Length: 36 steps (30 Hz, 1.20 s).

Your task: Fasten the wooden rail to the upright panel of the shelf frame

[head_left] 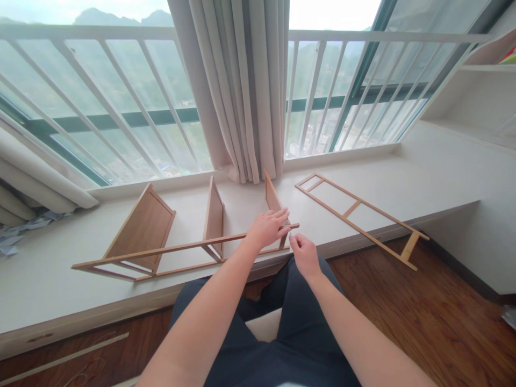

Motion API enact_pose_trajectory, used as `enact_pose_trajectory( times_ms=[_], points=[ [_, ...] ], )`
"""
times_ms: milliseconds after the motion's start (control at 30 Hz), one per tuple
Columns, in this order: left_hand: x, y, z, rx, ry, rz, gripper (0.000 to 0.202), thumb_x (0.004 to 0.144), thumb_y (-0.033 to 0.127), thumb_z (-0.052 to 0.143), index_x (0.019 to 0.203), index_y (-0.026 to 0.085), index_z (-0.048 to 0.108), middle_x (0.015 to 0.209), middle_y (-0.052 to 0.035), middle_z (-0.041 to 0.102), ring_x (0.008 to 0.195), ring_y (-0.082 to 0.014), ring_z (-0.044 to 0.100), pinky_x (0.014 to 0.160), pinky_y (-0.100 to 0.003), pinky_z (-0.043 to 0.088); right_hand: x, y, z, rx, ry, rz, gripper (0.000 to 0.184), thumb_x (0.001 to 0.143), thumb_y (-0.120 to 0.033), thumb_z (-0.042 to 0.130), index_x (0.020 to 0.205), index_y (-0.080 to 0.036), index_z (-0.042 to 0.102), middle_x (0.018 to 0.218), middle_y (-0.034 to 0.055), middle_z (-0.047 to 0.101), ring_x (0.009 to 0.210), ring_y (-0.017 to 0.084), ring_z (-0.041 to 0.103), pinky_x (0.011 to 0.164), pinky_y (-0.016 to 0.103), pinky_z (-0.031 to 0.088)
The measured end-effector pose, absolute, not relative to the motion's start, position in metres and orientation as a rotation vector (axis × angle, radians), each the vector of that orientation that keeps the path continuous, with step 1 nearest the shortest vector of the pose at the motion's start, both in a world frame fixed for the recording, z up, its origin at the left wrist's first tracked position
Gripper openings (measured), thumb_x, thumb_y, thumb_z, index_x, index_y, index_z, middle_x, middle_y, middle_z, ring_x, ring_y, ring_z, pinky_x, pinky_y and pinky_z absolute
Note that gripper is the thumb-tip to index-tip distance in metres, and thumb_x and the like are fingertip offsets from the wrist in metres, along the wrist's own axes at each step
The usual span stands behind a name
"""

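Note:
A wooden shelf rack (169, 249) lies on its side on the white window ledge, its ladder-like side frame toward me and three boards standing up from it. My left hand (266, 230) is over the right end of this frame, fingers stretched across the rail and the rightmost board (272, 193), gripping them. Just right of it, my right hand (305, 255) is closed in a pinch close to the rail's end. A tiny pale tip (291, 234) shows at its fingertips; what it belongs to is too small to tell.
A second wooden side frame (352, 208) lies on the ledge (403, 183) at the right, its near end jutting past the edge over the floor (387, 322). Behind are a curtain (242, 91) and a white railing (116, 33). The ledge's front edge is near my knees.

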State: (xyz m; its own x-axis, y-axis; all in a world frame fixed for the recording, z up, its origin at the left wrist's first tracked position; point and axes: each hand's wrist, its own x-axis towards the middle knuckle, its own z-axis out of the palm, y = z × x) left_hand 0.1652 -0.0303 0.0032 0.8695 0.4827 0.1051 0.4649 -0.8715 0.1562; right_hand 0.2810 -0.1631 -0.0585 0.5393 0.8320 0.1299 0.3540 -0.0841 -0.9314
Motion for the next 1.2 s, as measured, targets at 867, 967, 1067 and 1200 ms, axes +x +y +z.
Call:
enact_pose_trajectory(
  times_ms=[867, 967, 1067, 1200],
  points=[
    [0.164, -0.031, 0.002, 2.918, 0.762, 0.236, 0.058, 0.100, 0.051, 0.043, 0.152, 0.027, 0.045, 0.162, -0.0015, 0.043, 0.133, -0.0261, 0.055, 0.109, -0.042, 0.046, 0.287, -0.156, -0.051, -2.032, -1.203, 0.293, 0.037, 0.096, -0.044, 0.043, 0.066, -0.022, 0.042, 0.060, -0.0006, 0.047, 0.060, 0.016, 0.033, 0.060, 0.030, 0.020],
    [0.164, -0.032, 0.004, 2.922, 0.760, 0.239, 0.058, 0.099, 0.049, 0.044, 0.153, 0.026, 0.045, 0.162, -0.0017, 0.043, 0.132, -0.0267, 0.056, 0.109, -0.044, 0.047, 0.288, -0.156, -0.049, -2.083, -1.209, 0.277, 0.035, 0.095, -0.042, 0.044, 0.067, -0.022, 0.042, 0.060, -0.0005, 0.046, 0.059, 0.016, 0.031, 0.059, 0.031, 0.018],
    [0.163, -0.034, 0.006, 2.923, 0.758, 0.237, 0.059, 0.098, 0.047, 0.045, 0.153, 0.025, 0.046, 0.161, -0.0011, 0.044, 0.131, -0.0277, 0.056, 0.107, -0.045, 0.048, 0.288, -0.154, -0.050, -1.998, -1.172, 0.343, 0.038, 0.096, -0.045, 0.043, 0.064, -0.022, 0.040, 0.057, -0.0011, 0.046, 0.058, 0.016, 0.032, 0.058, 0.030, 0.020],
    [0.163, -0.034, 0.008, 2.921, 0.765, 0.231, 0.059, 0.098, 0.047, 0.045, 0.152, 0.025, 0.046, 0.161, 0.0001, 0.044, 0.131, -0.0288, 0.057, 0.106, -0.045, 0.049, 0.285, -0.150, -0.058, -1.711, -0.937, 0.641, 0.044, 0.092, -0.053, 0.048, 0.061, -0.024, 0.039, 0.051, -0.0031, 0.042, 0.053, 0.014, 0.036, 0.052, 0.028, 0.025]
  ],
)
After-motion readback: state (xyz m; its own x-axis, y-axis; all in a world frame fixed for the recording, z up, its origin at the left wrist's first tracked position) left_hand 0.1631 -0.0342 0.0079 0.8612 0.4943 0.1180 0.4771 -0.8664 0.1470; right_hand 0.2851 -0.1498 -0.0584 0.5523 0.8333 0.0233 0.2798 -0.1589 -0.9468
